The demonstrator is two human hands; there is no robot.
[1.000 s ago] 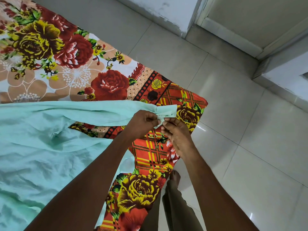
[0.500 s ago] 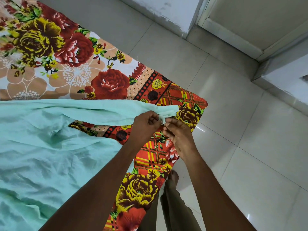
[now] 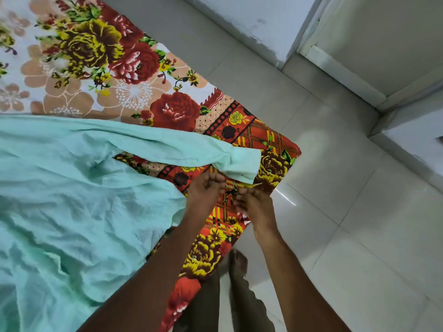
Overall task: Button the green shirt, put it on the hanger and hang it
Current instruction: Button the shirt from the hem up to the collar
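Mint-green cotton covers the left half of the view: the green shirt (image 3: 72, 212) lies crumpled on a flowered bedsheet (image 3: 134, 75), its sleeve (image 3: 167, 144) stretching toward three o'clock and ending in a cuff (image 3: 242, 164) near the bed's corner. Both hands sit just below that cuff, at about six o'clock from it. The left hand (image 3: 206, 190) has its fingers curled in with knuckles touching the cuff's lower edge; whether it pinches cloth I cannot tell. The right hand (image 3: 254, 202) hangs loosely curled over the sheet, holding nothing visible. The cuff looks closed, so the sleeve button seems done. The shirt front is too rumpled to judge. No hanger is in sight, so hanging appears wholly left to do.
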